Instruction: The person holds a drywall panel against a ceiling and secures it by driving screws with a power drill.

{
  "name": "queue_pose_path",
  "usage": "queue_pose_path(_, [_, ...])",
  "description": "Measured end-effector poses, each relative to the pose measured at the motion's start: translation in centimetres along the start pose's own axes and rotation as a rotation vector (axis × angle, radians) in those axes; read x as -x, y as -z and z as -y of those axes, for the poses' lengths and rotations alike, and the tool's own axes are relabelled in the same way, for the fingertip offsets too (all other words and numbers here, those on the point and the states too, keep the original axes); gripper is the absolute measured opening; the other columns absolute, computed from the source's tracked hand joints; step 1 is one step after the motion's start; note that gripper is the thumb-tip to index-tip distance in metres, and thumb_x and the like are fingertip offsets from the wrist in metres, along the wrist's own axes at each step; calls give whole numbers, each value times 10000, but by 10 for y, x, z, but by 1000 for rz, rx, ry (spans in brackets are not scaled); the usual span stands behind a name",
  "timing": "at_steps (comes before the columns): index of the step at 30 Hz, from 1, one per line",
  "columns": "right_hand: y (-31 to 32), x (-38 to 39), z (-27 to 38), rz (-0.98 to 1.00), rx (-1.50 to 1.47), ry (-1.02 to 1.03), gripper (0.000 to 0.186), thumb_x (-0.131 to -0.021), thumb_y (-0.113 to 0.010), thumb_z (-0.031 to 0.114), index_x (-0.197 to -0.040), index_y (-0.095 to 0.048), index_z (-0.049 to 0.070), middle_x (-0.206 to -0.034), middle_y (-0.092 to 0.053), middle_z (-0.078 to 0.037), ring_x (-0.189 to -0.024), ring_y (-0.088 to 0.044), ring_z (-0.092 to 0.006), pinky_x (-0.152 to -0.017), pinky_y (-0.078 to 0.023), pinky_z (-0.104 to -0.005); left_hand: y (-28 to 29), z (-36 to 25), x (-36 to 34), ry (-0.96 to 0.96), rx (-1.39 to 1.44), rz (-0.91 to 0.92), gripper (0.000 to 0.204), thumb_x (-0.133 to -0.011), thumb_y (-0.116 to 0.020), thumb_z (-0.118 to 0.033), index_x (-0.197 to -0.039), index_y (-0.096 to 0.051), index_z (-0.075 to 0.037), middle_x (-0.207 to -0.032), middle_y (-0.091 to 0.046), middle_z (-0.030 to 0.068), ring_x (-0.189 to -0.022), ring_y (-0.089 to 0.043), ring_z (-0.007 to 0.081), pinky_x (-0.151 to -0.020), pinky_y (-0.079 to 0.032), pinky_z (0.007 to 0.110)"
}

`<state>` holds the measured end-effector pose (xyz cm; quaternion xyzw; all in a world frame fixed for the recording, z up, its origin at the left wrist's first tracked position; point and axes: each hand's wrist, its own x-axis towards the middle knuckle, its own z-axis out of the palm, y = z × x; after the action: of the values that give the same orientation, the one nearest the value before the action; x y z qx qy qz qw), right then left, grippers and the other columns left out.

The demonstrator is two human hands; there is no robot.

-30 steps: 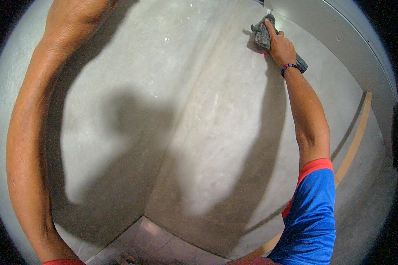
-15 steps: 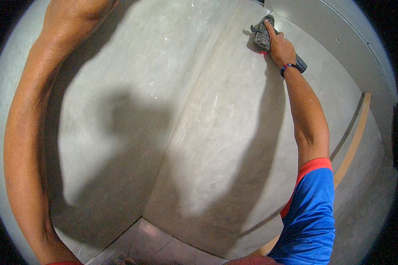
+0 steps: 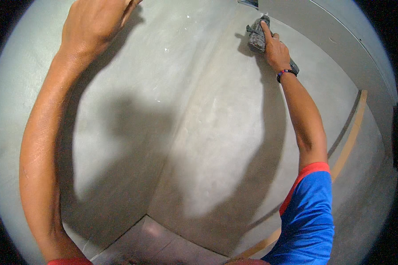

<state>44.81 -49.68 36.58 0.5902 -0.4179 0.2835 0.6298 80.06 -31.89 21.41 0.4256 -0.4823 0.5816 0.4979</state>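
Observation:
My right hand (image 3: 277, 54) is closed round a dark cordless drill (image 3: 257, 39), its index finger stretched along the tool's body. The drill's front end points up, close to the lower edge of a grey beam (image 3: 327, 35) where it meets the grey wall (image 3: 208, 145). Whether the tip touches anything is too small to tell. My left hand (image 3: 95, 22) is raised at the upper left, close to the wall; its back shows and part of one digit, while the other fingers are cut off by the picture's upper edge.
A long wooden strip (image 3: 351, 132) runs down the wall at the right, behind my right arm. At the bottom, a tiled floor corner (image 3: 159, 240) meets the walls. A small dark opening (image 3: 248, 3) sits at the top, beside the beam. My shadow falls across the wall.
In the picture, my left hand and forearm have shifted right and down, showing more of the hand. My right hand and the drill have moved slightly left. The red glow below the drill is gone.

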Motion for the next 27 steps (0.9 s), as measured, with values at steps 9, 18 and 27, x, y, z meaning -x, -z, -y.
queue_pose_path(9, [119,57,-19,69,-342,277,872,-680,-673,40,-1382,-212,274,-977,-575,-219,-820,-596,-413,-717,-492,-473,-5,1,7,157,160,24,256,-931,-416,-268,-884,-549,-55,-688,-583,127,-602,-581,278,-582,-446,358])
queue_pose_path(18, [250,162,-66,213,-1016,178,749,-676,-710,57,-1334,-356,86,-1277,-472,-167,-1136,-503,-289,-957,-393,-340,7,-26,26,834,738,-81,271,-890,-349,-167,-884,-579,-23,-650,-446,-9,-601,-403,91,-576,-367,242])
queue_pose_path(27, [299,284,-91,637,-1329,-331,892,-646,-766,102,-1370,-250,37,-1320,-412,-127,-1094,-498,-210,-922,-407,-324,70,-247,171,1893,2388,400,194,-886,-445,-204,-708,-445,-126,-524,-369,-43,-370,-283,57,-331,-224,223])
